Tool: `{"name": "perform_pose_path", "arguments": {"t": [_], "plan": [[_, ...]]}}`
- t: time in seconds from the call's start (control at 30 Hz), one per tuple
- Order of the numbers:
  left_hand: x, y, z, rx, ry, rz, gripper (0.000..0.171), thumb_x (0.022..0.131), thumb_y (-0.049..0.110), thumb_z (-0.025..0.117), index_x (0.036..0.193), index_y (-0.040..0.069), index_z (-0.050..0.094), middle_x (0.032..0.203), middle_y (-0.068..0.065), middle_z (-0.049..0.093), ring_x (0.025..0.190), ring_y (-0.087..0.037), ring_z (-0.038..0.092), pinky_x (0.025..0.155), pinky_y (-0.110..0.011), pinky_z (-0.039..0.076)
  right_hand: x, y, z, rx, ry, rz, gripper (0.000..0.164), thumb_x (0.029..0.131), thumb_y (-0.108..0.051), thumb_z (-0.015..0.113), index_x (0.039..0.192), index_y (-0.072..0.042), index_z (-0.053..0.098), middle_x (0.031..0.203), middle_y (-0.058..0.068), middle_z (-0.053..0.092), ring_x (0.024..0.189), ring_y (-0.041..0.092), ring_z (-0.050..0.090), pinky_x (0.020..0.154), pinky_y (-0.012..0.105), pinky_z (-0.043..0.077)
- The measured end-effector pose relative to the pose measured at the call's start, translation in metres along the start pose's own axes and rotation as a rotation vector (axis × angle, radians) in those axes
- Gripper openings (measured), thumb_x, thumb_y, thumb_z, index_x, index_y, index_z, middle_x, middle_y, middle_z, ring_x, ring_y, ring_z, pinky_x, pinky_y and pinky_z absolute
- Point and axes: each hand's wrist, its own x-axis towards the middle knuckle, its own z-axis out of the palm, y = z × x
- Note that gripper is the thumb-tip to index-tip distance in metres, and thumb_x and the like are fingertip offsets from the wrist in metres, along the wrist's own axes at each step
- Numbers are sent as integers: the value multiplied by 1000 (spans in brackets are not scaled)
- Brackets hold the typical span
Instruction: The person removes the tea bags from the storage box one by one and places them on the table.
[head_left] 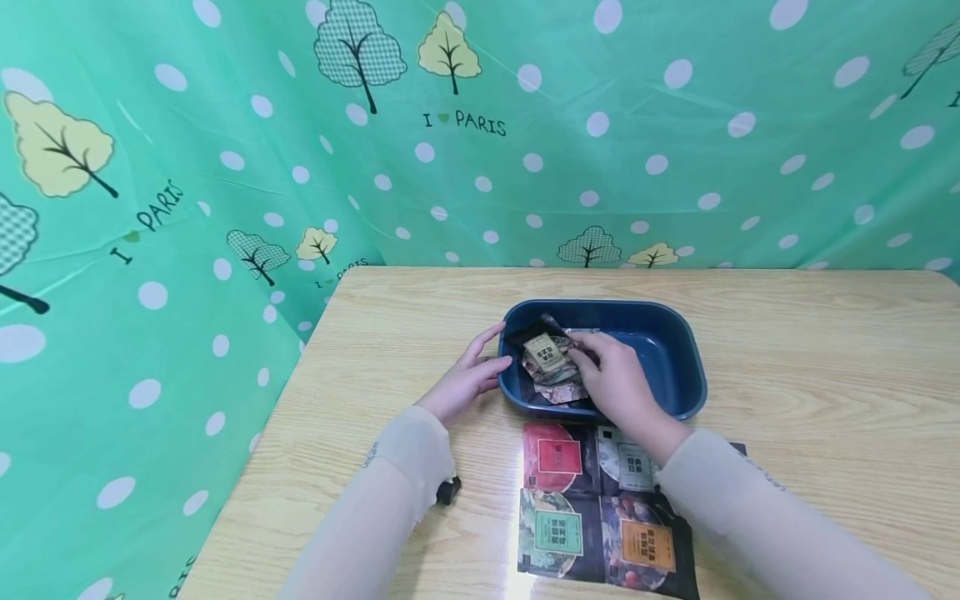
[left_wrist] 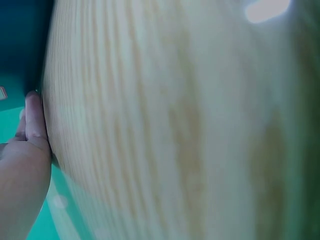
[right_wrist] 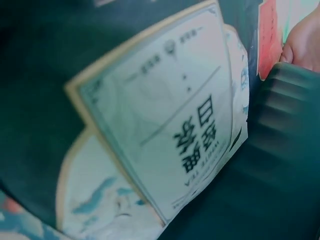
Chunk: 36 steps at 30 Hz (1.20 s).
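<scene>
In the head view a dark blue plastic bin (head_left: 678,367) holds several dark tea packets. My right hand (head_left: 618,375) reaches inside it and pinches the right edge of a black tea packet with a cream label (head_left: 546,353), tilted over the other packets (head_left: 562,392). My left hand (head_left: 468,379) rests against the bin's left end, fingers extended at the rim. In the left wrist view that left hand (left_wrist: 30,145) lies along the bin's side. Close up in the right wrist view is a white tea packet (right_wrist: 165,110), beside the bin's ribbed wall (right_wrist: 280,150).
In front of the bin, tea packets lie in rows: red (head_left: 558,457), white-labelled (head_left: 633,465), green (head_left: 558,533) and orange (head_left: 647,546). My right forearm covers part of them. A small black object (head_left: 448,490) sits by my left sleeve. Behind the wooden table (head_left: 825,358) hangs a green curtain (head_left: 675,167).
</scene>
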Motion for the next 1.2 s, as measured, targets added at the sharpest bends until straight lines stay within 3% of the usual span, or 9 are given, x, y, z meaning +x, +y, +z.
{"name": "perform_pose_path", "arguments": {"t": [0.07, 0.23, 0.43, 0.53, 0.67, 0.77, 0.93, 1.1, 1.2], "plan": [[0, 0, 0, -3, -1, 3, 58, 102, 22, 54, 153, 36, 30, 147, -19, 46, 130, -31, 54, 114, -45, 39, 0, 1, -1, 20, 21, 24, 31, 100, -11, 58, 130, -4, 64, 128, 18, 65, 114, 33, 62, 93, 49, 52], [-1, 1, 0, 0, 4, 2, 59, 102, 22, 54, 153, 36, 30, 145, -20, 47, 128, -31, 55, 114, -45, 39, -1, 1, -3, 57, 98, 68, 28, 100, -13, 59, 125, -3, 67, 117, 17, 70, 91, 27, 61, 72, 36, 48], [-1, 1, 0, 17, 12, 0, 58, 102, 24, 54, 153, 37, 30, 146, -21, 45, 128, -32, 55, 114, -45, 39, -1, 2, -2, 84, 225, 41, 26, 98, -13, 61, 121, -4, 70, 116, 15, 72, 96, 25, 67, 73, 33, 51], [-2, 2, -1, 16, 15, -3, 59, 102, 24, 54, 153, 37, 30, 147, -20, 45, 129, -32, 55, 114, -46, 38, -3, 3, -2, 127, 269, 36, 25, 98, -16, 63, 119, -7, 72, 115, 12, 73, 97, 22, 67, 72, 20, 49], [-2, 1, -1, 9, 14, -3, 59, 102, 23, 54, 153, 38, 30, 147, -20, 45, 130, -33, 54, 114, -45, 39, -6, 3, -3, 197, 327, 28, 23, 97, -22, 65, 115, -12, 75, 109, 7, 74, 88, 10, 62, 66, 8, 43], [-2, 1, -1, 8, 11, 1, 59, 102, 23, 54, 153, 37, 30, 147, -20, 45, 131, -32, 54, 114, -45, 39, -7, 3, -3, 244, 352, 27, 22, 97, -22, 65, 113, -11, 75, 107, 6, 74, 83, 0, 59, 66, 8, 45], [-2, 2, -1, 13, 13, 1, 59, 102, 24, 54, 154, 37, 30, 146, -19, 46, 129, -31, 55, 114, -45, 39, -6, 4, -6, 321, 324, 79, 23, 97, -22, 65, 113, -9, 75, 110, 9, 74, 84, -5, 60, 69, 8, 48], [-2, 2, 0, 21, -1, 3, 60, 102, 23, 53, 154, 36, 28, 145, -20, 48, 127, -30, 56, 113, -43, 41, -7, 5, -17, 365, 177, 145, 27, 96, -25, 66, 114, -7, 74, 111, 11, 72, 82, -3, 61, 71, 16, 54], [-2, 2, 0, 27, -2, 0, 59, 102, 24, 53, 154, 37, 28, 145, -19, 48, 126, -28, 57, 113, -43, 41, -9, 5, -27, 365, 103, 128, 29, 96, -25, 66, 115, -4, 73, 104, 1, 72, 80, -2, 62, 72, 19, 56]]}}
